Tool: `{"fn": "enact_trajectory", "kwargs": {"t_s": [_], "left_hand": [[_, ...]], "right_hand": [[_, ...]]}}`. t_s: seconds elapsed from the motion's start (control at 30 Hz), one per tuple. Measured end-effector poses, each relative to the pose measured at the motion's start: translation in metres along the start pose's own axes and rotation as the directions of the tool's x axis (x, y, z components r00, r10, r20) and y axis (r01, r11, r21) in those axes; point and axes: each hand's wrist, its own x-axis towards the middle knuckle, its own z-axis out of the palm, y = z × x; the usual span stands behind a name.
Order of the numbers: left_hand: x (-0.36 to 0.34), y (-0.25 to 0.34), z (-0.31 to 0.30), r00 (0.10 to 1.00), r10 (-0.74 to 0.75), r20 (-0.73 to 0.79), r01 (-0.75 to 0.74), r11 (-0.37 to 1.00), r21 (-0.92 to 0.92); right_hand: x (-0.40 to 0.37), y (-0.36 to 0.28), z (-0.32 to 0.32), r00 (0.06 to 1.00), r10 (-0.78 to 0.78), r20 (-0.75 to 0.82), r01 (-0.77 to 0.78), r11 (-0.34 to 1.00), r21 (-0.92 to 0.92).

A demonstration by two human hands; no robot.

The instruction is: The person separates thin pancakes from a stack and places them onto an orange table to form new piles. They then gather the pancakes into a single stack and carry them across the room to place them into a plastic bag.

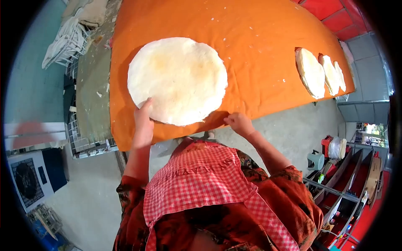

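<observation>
A large, pale, round flatbread (178,81) with faint yellowish patches lies over the near left part of an orange cloth (255,54). My left hand (144,119) grips its lower left rim, thumb on top and the fingers hidden underneath. To the right of the bread, at the front edge of the cloth, my right hand (239,124) is closed with the fingers curled in. Whatever is inside that fist, if anything, I cannot make out. A small gap separates it from the bread.
Several pale flatbread piles (310,73) sit at the cloth's right end. White crumbs dot the cloth. On the left are a worn board (94,83) and a wire rack (77,46) with white cloth. Metal shelving (345,184) and a grey-green stool (315,160) stand at lower right.
</observation>
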Motion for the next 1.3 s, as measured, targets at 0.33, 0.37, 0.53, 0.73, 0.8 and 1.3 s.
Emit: {"fn": "enact_trajectory", "kwargs": {"t_s": [0.33,0.37,0.53,0.73,0.8,1.3], "left_hand": [[0.009,-0.004,-0.015,0.997,-0.049,0.057,0.042,0.992,0.12],[0.016,-0.017,-0.026,0.99,0.071,0.122,-0.093,0.978,0.184],[-0.001,-0.025,0.003,0.948,0.313,0.063,-0.318,0.906,0.279],[0.005,-0.03,0.002,0.946,0.315,0.078,-0.321,0.867,0.382],[-0.007,-0.02,0.005,0.977,0.201,0.077,-0.214,0.934,0.285],[0.021,-0.02,-0.044,0.975,-0.097,0.198,0.067,0.986,0.152]], "right_hand": [[0.083,-0.005,-0.007,0.938,0.202,0.28,-0.261,-0.115,0.958],[0.086,-0.009,-0.007,0.935,0.223,0.276,-0.242,-0.167,0.956],[0.093,-0.01,-0.008,0.955,0.245,0.166,-0.19,0.077,0.979],[0.114,-0.02,0.0,0.942,0.335,-0.01,-0.116,0.355,0.927],[0.109,-0.016,-0.007,0.958,0.286,-0.016,-0.071,0.291,0.954],[0.133,0.015,-0.037,0.963,-0.059,0.262,-0.269,-0.191,0.944]]}}
